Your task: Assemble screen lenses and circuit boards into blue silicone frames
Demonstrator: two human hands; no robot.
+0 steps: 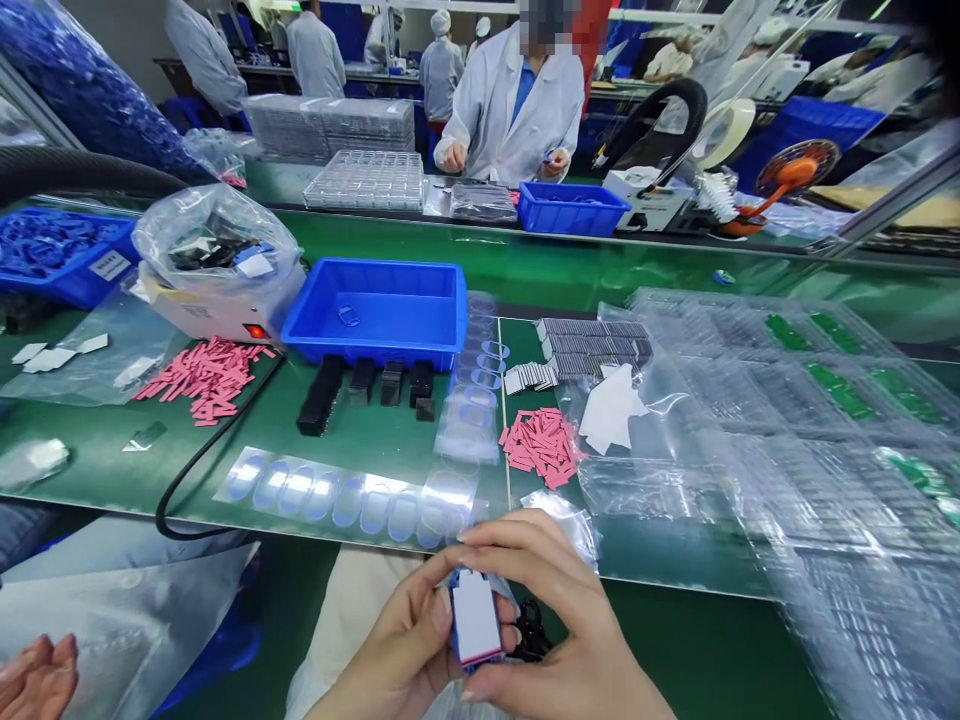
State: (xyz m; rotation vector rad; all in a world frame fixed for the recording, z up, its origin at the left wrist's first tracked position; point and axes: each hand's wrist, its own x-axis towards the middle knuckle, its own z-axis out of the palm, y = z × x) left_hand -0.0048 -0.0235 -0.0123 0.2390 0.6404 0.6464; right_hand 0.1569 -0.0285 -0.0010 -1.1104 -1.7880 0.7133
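Observation:
Both my hands meet low in the middle of the view, holding a small blue part [475, 618] with a white pad on its face and a thin pink strip along its lower edge. My left hand [397, 648] grips it from the left, and my right hand [555, 622] curves over from the right. A dark tangled object [531, 632] lies just beneath my right fingers, partly hidden. Just ahead of my hands lies a clear film sheet with blue oval pieces [345, 498]. A pile of pink strips [540, 447] sits ahead and to the right.
A blue plastic tray [375, 310] and black blocks [360, 385] stand on the green bench [150, 450]. Stacked clear plastic trays [787, 450] fill the right side. Another person's hand [37, 680] shows at bottom left, and a person in a white coat [510, 110] works across the bench.

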